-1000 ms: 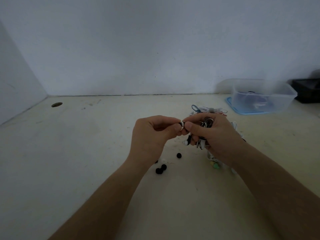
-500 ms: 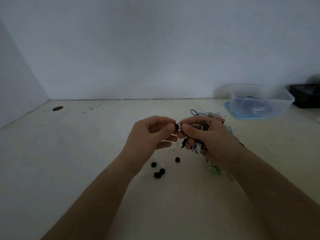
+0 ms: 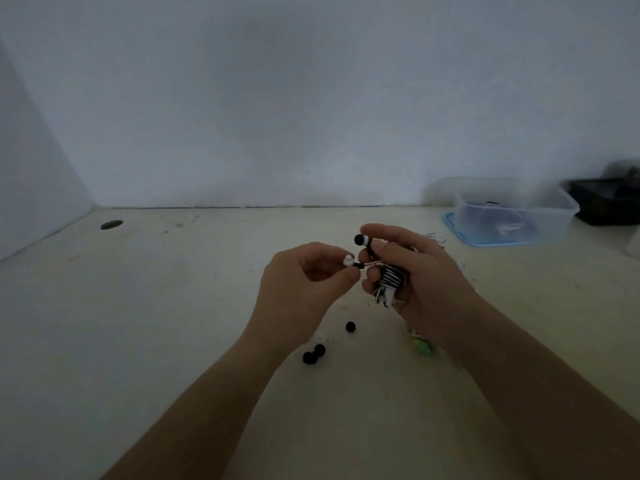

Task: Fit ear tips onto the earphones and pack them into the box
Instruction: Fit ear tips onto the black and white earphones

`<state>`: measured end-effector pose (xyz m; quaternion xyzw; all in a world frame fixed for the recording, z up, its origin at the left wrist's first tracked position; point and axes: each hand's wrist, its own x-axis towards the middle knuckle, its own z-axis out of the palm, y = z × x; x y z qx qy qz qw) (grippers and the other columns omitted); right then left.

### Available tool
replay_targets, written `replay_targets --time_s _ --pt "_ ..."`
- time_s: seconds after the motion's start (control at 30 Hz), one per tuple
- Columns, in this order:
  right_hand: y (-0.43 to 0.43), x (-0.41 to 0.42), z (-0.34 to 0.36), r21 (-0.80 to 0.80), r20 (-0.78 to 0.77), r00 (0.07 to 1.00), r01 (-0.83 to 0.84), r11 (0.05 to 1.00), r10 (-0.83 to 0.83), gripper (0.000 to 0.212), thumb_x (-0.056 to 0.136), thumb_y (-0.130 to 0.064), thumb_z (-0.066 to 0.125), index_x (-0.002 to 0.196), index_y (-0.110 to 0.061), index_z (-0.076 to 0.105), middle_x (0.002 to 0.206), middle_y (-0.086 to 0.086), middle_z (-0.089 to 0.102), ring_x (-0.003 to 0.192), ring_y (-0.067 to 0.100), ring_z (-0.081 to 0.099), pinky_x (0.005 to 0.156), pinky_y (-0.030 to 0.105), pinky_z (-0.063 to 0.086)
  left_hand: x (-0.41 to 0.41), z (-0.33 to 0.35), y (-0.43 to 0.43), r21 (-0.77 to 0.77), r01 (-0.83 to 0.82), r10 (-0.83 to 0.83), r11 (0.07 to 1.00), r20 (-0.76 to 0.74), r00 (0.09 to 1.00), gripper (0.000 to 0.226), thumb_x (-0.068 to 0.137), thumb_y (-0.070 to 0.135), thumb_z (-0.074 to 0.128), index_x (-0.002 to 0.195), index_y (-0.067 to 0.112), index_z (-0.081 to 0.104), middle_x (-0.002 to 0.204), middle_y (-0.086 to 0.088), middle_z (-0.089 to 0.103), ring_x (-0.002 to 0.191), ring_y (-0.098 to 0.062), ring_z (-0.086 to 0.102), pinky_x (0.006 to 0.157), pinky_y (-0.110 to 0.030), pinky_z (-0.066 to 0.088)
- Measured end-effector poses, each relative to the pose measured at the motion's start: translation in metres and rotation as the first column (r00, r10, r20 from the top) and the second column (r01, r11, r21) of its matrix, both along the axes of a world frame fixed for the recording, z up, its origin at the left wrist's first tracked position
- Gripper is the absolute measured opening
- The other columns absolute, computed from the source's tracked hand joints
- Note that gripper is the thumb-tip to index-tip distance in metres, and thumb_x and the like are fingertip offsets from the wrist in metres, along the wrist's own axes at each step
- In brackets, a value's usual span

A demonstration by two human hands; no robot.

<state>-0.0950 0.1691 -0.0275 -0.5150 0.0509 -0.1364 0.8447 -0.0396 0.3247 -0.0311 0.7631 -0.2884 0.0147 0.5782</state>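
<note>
We saw a pale, scuffed table (image 3: 173,341) that ran back to a plain white wall (image 3: 311,98), with a side panel (image 3: 27,168) closing the left. Near the far left corner the top had a small round hole (image 3: 111,224). At the far right stood a black tray (image 3: 606,206), partly cut off.

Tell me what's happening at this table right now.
A person is fitting ear tips onto earphones. The right hand grips the coiled cable, with one earbud already wearing a black tip. The left hand pinches the other earbud, whose white end looks bare. On the table lie spare black tips; the clear box waits at the back right.
</note>
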Motion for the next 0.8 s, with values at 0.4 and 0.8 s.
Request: replay_targets --time_s 0.4,0.8 --pt "0.005 0.000 0.000 -0.028 -0.067 0.998 -0.019 0.999 0.017 0.021 0.089 0.001 0.062 0.110 -0.002 0.066 0.078 0.011 0.067 0.056 0.019 0.058 0.056 0.031 0.056 0.004 -0.006 -0.002 0.044 -0.066 0.058 0.997 0.153 0.986 0.014 0.080 0.012 0.077 0.087 0.019 0.067 0.073 0.008 0.072 0.070 -0.003 0.069 0.070 -0.019 0.058" --pt "-0.003 0.000 -0.004 -0.267 -0.149 0.988 -0.013 0.963 -0.028 0.022 0.096 -0.004 0.057 0.108 -0.013 0.073 0.095 0.006 0.076 0.091 0.025 0.074 0.084 0.039 0.057 0.010 -0.010 0.002 0.143 -0.129 0.090 0.981 0.253 0.963 0.012 0.083 0.015 0.075 0.085 0.021 0.065 0.073 0.010 0.072 0.069 0.003 0.068 0.067 -0.012 0.055"
